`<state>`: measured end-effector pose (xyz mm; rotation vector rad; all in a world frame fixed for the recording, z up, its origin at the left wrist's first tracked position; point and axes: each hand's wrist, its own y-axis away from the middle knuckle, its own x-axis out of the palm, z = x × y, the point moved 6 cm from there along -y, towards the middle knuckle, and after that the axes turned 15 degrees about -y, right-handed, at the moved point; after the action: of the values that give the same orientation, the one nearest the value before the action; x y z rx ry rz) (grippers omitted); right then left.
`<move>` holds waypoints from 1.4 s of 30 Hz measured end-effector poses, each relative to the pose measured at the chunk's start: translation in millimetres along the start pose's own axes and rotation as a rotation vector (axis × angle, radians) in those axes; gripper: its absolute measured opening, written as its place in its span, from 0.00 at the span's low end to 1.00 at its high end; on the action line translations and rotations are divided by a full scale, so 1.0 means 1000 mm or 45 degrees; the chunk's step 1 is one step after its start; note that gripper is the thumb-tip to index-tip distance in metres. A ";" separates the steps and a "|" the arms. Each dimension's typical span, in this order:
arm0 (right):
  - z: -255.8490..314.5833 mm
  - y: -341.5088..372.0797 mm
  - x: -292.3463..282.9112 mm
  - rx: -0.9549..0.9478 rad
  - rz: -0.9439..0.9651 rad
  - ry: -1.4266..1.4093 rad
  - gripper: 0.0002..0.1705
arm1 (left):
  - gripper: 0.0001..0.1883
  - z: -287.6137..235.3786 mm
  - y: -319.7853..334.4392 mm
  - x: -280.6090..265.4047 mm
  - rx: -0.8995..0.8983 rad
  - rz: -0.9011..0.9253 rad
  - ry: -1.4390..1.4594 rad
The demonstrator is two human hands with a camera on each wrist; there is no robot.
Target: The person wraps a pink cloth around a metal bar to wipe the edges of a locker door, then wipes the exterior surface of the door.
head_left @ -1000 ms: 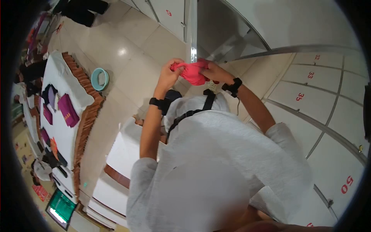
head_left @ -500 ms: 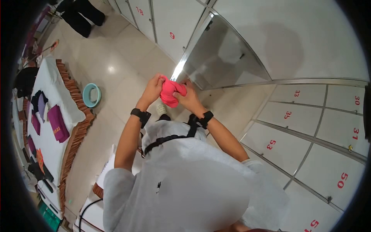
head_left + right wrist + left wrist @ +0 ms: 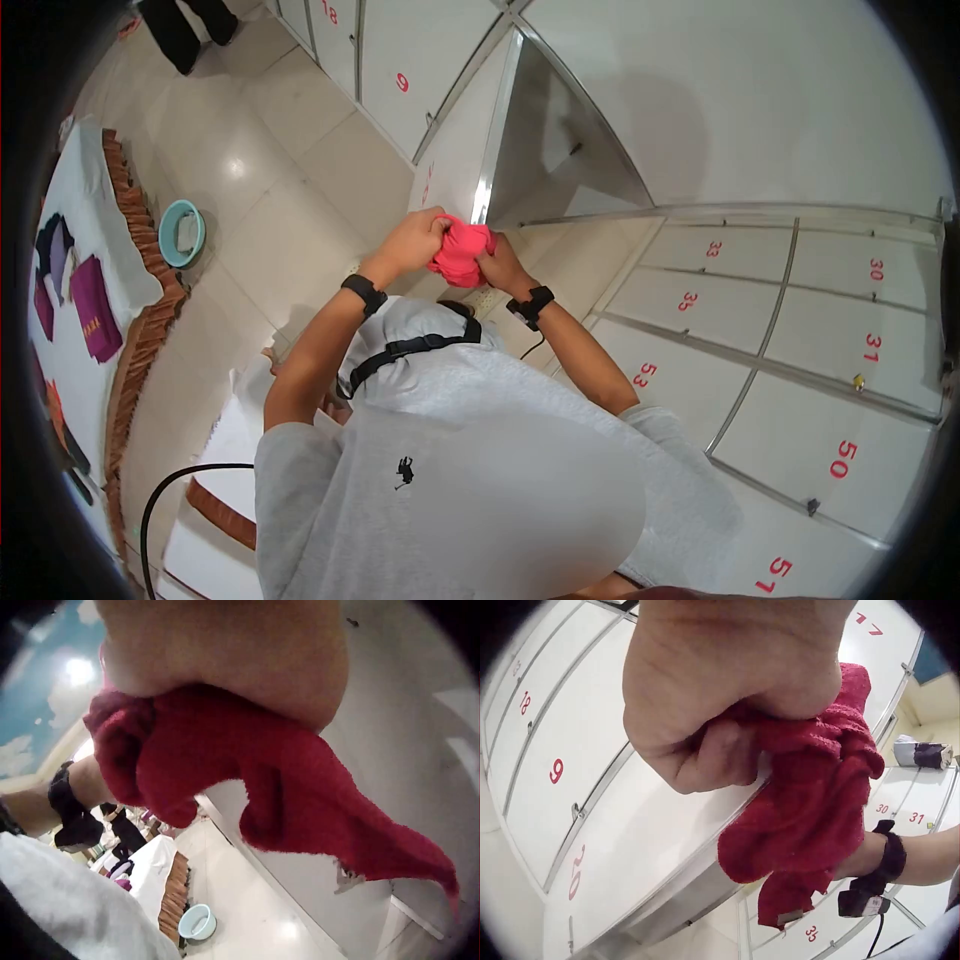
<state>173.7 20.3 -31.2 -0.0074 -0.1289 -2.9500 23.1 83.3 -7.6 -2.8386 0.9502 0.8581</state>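
Note:
A bright red cloth [image 3: 460, 252], darker red and bunched in folds in the wrist views, hangs between both hands at the edge of an open locker door [image 3: 455, 140]. My left hand [image 3: 410, 245] grips the cloth's left side with curled fingers, plainly seen in the left wrist view. From the other side, my right hand [image 3: 507, 270] pinches the cloth. Its fingers are mostly hidden in the right wrist view, where a loose end of cloth trails off to the side. The door's shiny metal edge [image 3: 493, 140] comes down right at the cloth.
Numbered white lockers [image 3: 690, 300] line the right side and the back. A light blue basin [image 3: 181, 233] stands on the tiled floor [image 3: 250, 230]. At left is a white-covered bed [image 3: 85, 190] with a purple folded cloth [image 3: 95, 310]. Another person's dark-trousered legs [image 3: 175, 35] appear far off.
Both hands keep hold of the red cloth at the door's edge. The head view has shifted, and more of the door's white front shows now. The cloth's folds have changed shape.

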 end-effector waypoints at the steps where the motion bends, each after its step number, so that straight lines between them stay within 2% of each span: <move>1: 0.003 -0.005 -0.002 -0.112 0.043 -0.058 0.31 | 0.14 -0.001 -0.004 -0.003 -0.005 -0.033 0.005; 2: 0.001 -0.009 -0.007 -0.106 0.072 -0.055 0.31 | 0.14 -0.001 -0.002 -0.002 -0.025 -0.045 -0.020; 4: -0.008 -0.010 -0.012 0.149 0.239 0.058 0.34 | 0.15 0.000 0.006 0.006 -0.080 -0.070 -0.023; 7: -0.010 -0.021 -0.006 0.246 0.352 0.275 0.37 | 0.15 0.012 0.008 -0.004 -0.141 -0.169 -0.100; 8: -0.012 -0.027 -0.003 0.232 0.382 0.277 0.37 | 0.15 0.012 0.011 -0.006 -0.139 -0.217 -0.124; 10: -0.009 -0.038 0.010 0.003 0.487 0.300 0.39 | 0.15 0.013 0.012 -0.015 -0.150 -0.294 -0.157; 13: 0.002 -0.054 0.030 -0.060 0.525 0.336 0.39 | 0.14 0.025 0.020 -0.023 -0.169 -0.455 -0.164; 14: 0.001 -0.064 0.036 -0.081 0.541 0.331 0.39 | 0.14 0.035 0.017 -0.029 -0.103 -0.486 -0.229; 16: 0.001 -0.080 0.054 -0.305 0.439 0.531 0.36 | 0.14 0.058 0.016 -0.047 -0.040 -0.512 -0.319; 17: 0.000 -0.086 0.064 -0.316 0.433 0.519 0.36 | 0.13 0.063 0.018 -0.057 0.061 -0.609 -0.490; 18: -0.002 -0.094 0.073 -0.170 0.413 0.532 0.34 | 0.13 0.065 0.020 -0.068 0.168 -0.703 -0.659; 19: 0.009 -0.100 0.086 -0.027 0.394 0.544 0.33 | 0.13 0.072 0.021 -0.081 0.175 -0.700 -0.674; 20: 0.015 -0.104 0.098 0.266 0.446 0.435 0.31 | 0.13 0.080 0.021 -0.095 0.143 -0.725 -0.764; 22: 0.024 -0.109 0.117 0.317 0.345 0.339 0.31 | 0.12 0.089 0.022 -0.117 0.118 -0.757 -0.876; 24: 0.018 -0.115 0.127 0.357 0.250 0.248 0.30 | 0.11 0.102 0.013 -0.133 0.026 -0.716 -0.796; 26: 0.004 -0.118 0.126 0.104 0.044 0.149 0.28 | 0.12 0.105 0.011 -0.135 0.077 -0.711 -0.781; 27: 0.003 -0.119 0.129 0.109 0.045 0.135 0.28 | 0.14 0.105 0.012 -0.132 0.125 -0.701 -0.746; 28: 0.005 -0.116 0.127 0.086 0.056 0.095 0.27 | 0.17 0.103 0.012 -0.129 0.099 -0.634 -0.557; 29: 0.006 -0.109 0.124 0.071 0.054 0.055 0.26 | 0.17 0.096 0.014 -0.125 0.099 -0.601 -0.556; 31: -0.013 -0.091 0.108 0.148 0.013 0.002 0.23 | 0.17 0.079 0.018 -0.117 -0.113 -0.380 -0.136; 33: -0.011 -0.069 0.099 -0.060 0.069 0.084 0.20 | 0.17 0.071 0.016 -0.097 -0.053 -0.217 -0.158; 34: -0.002 -0.052 0.095 0.089 0.096 0.092 0.18 | 0.16 0.066 0.011 -0.090 0.005 -0.115 -0.176; 35: -0.004 -0.041 0.090 0.088 0.070 0.094 0.18 | 0.16 0.062 0.006 -0.085 0.024 -0.097 -0.177; 37: 0.003 -0.015 0.083 -0.368 0.060 0.487 0.18 | 0.16 0.048 0.003 -0.064 0.169 0.040 -0.244; 38: -0.015 -0.003 0.072 -0.360 0.053 0.493 0.18 | 0.16 0.042 0.001 -0.057 0.175 0.047 -0.236; 40: -0.100 0.020 0.046 0.184 0.150 0.852 0.21 | 0.17 0.032 0.001 -0.046 0.145 0.081 -0.244; 41: -0.113 0.023 0.039 0.194 0.151 0.851 0.21 | 0.17 0.027 0.002 -0.043 0.142 0.088 -0.238; 42: -0.119 0.020 0.026 0.139 0.008 0.883 0.23 | 0.16 0.020 0.003 -0.042 0.185 0.056 -0.274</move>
<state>152.7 -14.5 -147.6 1.0025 -0.1828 -2.7455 -16.4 108.3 -2.9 -2.5513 1.0045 1.0278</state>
